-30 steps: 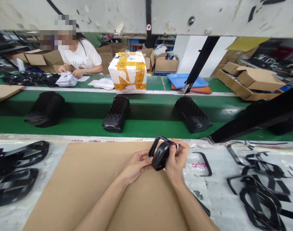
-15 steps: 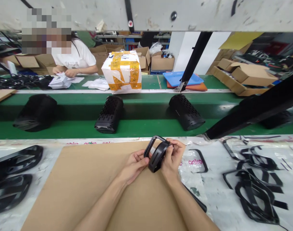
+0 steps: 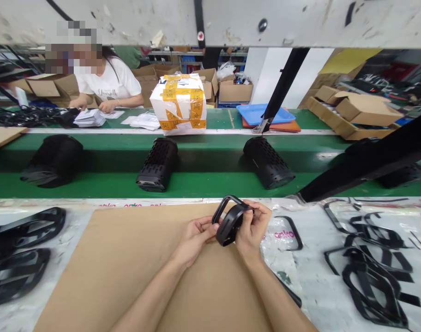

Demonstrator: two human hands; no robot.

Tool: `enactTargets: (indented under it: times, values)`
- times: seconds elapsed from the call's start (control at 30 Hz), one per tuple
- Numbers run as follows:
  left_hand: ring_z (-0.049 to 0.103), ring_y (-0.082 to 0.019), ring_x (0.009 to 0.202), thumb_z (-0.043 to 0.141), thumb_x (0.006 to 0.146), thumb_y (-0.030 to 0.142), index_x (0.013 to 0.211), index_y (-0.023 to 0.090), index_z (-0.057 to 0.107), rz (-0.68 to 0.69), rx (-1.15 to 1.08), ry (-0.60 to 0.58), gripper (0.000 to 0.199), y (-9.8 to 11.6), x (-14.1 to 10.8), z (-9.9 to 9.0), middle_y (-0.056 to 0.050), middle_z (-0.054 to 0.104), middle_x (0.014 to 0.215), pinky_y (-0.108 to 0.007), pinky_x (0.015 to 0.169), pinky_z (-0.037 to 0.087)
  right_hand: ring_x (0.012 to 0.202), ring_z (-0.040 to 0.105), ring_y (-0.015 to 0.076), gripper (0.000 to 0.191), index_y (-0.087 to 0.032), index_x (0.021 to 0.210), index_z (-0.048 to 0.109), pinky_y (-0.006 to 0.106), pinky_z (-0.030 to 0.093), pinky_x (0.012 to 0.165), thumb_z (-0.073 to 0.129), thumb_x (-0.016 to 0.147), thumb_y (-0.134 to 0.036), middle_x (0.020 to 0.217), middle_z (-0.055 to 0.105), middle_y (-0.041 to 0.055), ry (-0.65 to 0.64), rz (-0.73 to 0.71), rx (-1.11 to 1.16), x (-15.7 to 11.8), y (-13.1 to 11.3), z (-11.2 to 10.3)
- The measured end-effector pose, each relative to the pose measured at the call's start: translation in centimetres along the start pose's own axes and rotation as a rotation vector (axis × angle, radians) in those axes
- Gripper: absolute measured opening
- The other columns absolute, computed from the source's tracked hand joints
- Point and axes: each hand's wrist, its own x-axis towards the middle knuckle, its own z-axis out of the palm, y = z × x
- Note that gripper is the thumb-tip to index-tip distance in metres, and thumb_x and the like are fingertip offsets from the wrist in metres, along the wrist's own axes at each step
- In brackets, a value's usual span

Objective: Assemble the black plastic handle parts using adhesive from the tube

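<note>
Above a brown cardboard sheet (image 3: 127, 258), a black plastic part (image 3: 229, 223) with a rounded frame on one side is held up between both hands. My left hand (image 3: 196, 233) pinches the frame's lower left edge between thumb and fingers. Wrapped round the right side of the part is my right hand (image 3: 252, 230), its thumb pressed on top. A black rounded frame (image 3: 296, 233) lies on the plastic-covered bench just right of my right hand, and a dark strip (image 3: 288, 290) lies below it.
Black perforated housings (image 3: 157, 164) rest on the green belt (image 3: 203, 182). Black frames (image 3: 373, 281) lie at right, larger black parts (image 3: 20, 276) at left. A dark post (image 3: 356, 161) slants at right. Across stands a taped box (image 3: 179, 103); a person (image 3: 110, 83) handles papers.
The view has shifted slightly, so most things sit a little further right. Both hands keep their hold on the black part. The person opposite has moved a hand away from the papers.
</note>
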Motion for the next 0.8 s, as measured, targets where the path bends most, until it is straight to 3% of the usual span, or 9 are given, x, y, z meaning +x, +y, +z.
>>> enactTargets:
  times: [0.33,0.8]
  values:
    - [0.074,-0.019,0.078,0.086,0.079,0.042,0.114,0.011,0.076,-0.016,0.009,-0.019,0.048,-0.41,-0.11,0.11,-0.014,0.079,0.097,-0.026,0.077,0.055,0.089,0.062,0.0197,0.016,-0.025,0.107,0.05,0.038,0.05,0.081,0.048,0.107,-0.041,0.097,0.059,0.0036,-0.047,-0.072,-0.004,0.13,0.3,-0.19]
    - [0.065,-0.01,0.07,0.096,0.065,0.034,0.088,0.013,0.079,0.06,-0.167,0.008,0.036,-0.57,0.16,0.4,-0.005,0.075,0.081,-0.019,0.071,0.05,0.091,0.064,0.0186,0.019,-0.024,0.115,0.049,0.035,0.05,0.08,0.046,0.108,-0.042,0.103,0.06,0.004,0.029,0.097,0.029,-0.34,-0.2,0.42]
